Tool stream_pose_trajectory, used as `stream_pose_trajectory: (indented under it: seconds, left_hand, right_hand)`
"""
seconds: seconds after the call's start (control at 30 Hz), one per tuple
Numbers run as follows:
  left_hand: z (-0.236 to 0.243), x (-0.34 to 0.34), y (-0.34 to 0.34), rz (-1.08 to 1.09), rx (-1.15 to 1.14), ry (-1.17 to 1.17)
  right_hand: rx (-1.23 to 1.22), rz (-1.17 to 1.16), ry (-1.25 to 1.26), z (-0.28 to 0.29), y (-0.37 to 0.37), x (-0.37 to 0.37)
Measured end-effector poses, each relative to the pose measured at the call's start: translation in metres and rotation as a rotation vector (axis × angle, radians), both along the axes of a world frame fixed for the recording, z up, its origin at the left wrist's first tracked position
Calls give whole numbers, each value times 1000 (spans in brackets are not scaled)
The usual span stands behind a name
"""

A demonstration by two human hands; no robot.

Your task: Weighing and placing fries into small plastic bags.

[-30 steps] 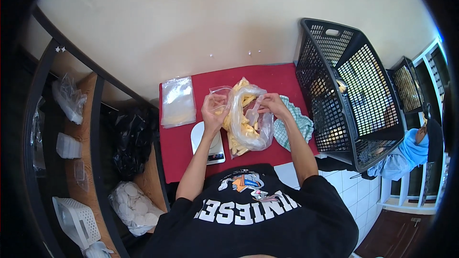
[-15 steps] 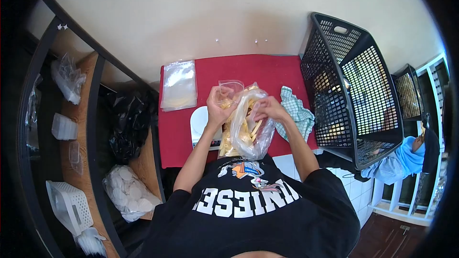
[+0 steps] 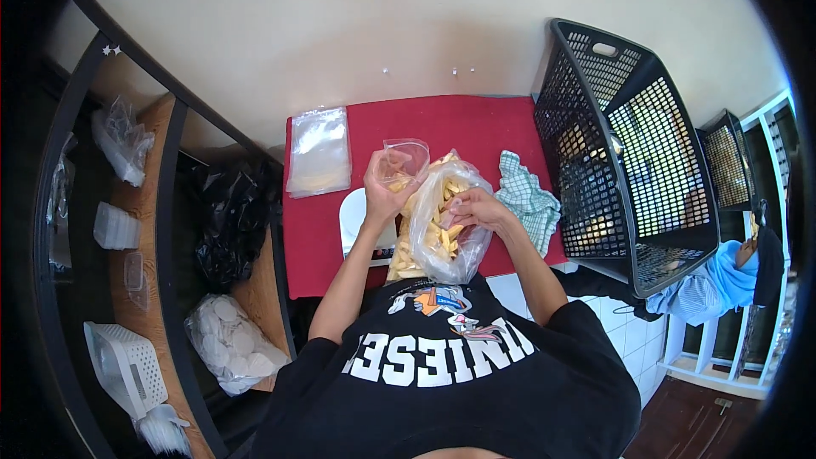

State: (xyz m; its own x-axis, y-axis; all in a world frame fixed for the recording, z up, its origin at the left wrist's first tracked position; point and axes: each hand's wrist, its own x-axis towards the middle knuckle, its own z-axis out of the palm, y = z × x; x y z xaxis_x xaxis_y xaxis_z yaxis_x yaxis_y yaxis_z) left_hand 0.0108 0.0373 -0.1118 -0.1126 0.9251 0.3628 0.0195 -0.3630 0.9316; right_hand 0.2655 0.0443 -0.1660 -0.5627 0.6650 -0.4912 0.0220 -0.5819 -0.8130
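Both your hands are closed: left hand [image 3: 384, 195] grips a clear cup [image 3: 403, 158], right hand [image 3: 478, 208] pinches the chip bag [image 3: 442, 229] at its 3 o'clock edge.

Red table at the frame's centre

The table [image 3: 476, 123] carries a stack of clear bags [image 3: 319, 151] at its upper left, a white scale [image 3: 354, 219] lower left, and a green checked cloth [image 3: 529, 200] at right.
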Motion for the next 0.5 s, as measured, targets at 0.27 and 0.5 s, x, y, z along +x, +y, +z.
stream_pose_trajectory:
  seconds: [0.27,0.5]
  left_hand:
    - [35,-12,17,76,38,-19]
    - [41,-11,26,215,147,268]
  right_hand:
    - [41,-303,-24,20,11,47]
    - [108,-541,112,84,30,63]
